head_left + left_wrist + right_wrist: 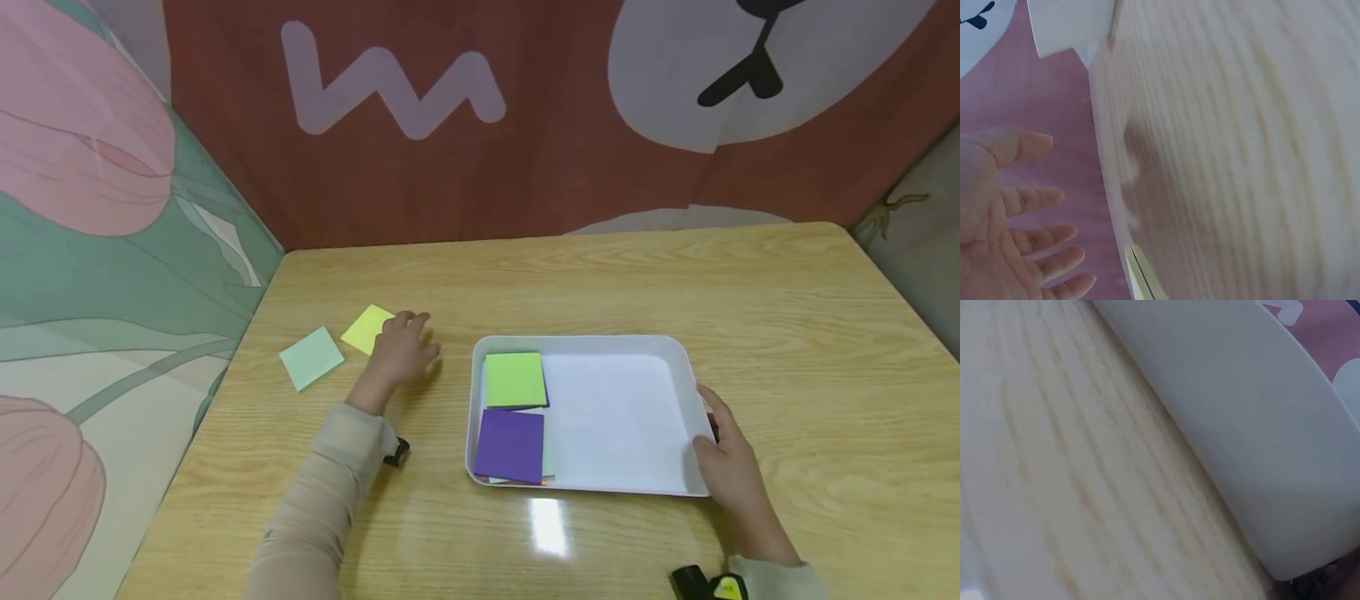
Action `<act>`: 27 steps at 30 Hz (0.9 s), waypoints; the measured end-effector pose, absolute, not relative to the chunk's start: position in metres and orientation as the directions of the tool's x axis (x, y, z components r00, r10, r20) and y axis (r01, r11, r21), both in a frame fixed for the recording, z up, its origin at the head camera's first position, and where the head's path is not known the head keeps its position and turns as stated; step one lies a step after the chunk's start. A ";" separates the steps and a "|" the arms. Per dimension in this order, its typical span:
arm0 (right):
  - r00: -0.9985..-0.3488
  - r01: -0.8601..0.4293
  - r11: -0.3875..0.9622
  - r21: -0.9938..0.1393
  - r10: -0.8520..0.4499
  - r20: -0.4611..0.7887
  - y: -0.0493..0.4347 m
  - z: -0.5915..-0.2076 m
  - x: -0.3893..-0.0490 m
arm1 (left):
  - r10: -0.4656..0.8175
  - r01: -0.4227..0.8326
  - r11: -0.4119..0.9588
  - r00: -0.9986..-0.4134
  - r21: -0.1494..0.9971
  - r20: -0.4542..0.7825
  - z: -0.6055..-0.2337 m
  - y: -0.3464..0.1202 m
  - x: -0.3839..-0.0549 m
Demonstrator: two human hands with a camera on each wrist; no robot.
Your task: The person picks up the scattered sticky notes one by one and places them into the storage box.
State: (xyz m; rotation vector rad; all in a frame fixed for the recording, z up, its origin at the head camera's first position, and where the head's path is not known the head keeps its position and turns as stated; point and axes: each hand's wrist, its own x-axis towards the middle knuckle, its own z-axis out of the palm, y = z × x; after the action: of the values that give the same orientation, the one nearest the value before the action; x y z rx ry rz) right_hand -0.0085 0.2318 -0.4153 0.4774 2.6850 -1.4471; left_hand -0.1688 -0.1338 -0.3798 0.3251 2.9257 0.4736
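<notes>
My left hand [403, 350] hovers over the table left of the white tray [618, 417], its fingers spread and holding nothing. It partly covers a yellow pad of sticky notes [365, 330], and a mint-green pad [311, 359] lies farther left. In the left wrist view the palm and loosely extended fingers show beside the yellow pad's edge [1141, 275]. With thumb at the rim, my right hand [733, 471] grips the tray's right end. Inside the tray's left side, a lime-green pad [515, 380] sits behind a purple pad [510, 446]; other coloured pads peek out beneath both.
The wooden table [810, 333] runs back to a red-brown printed cloth [540, 183]. A flower-patterned cloth [90, 333] hangs along the left. The tray's outer wall [1222, 412] fills much of the right wrist view.
</notes>
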 end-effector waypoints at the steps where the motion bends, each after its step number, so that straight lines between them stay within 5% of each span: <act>1: -0.950 0.297 0.512 -0.806 0.245 -0.194 0.232 -0.416 -0.008 | 0.225 0.174 0.931 -0.966 0.321 -0.131 -0.380 -0.135 -0.169; 27: -0.943 0.322 0.522 -0.790 0.250 -0.219 0.232 -0.418 -0.009 | 0.128 0.058 0.964 -0.956 0.259 -0.264 -0.394 -0.176 -0.184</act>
State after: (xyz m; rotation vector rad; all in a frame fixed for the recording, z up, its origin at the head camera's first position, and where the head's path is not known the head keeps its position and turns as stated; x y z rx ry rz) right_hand -0.0089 0.2318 -0.4182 0.5035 2.6720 -1.4119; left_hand -0.1837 -0.1757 -0.3940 0.1371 2.8334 0.3618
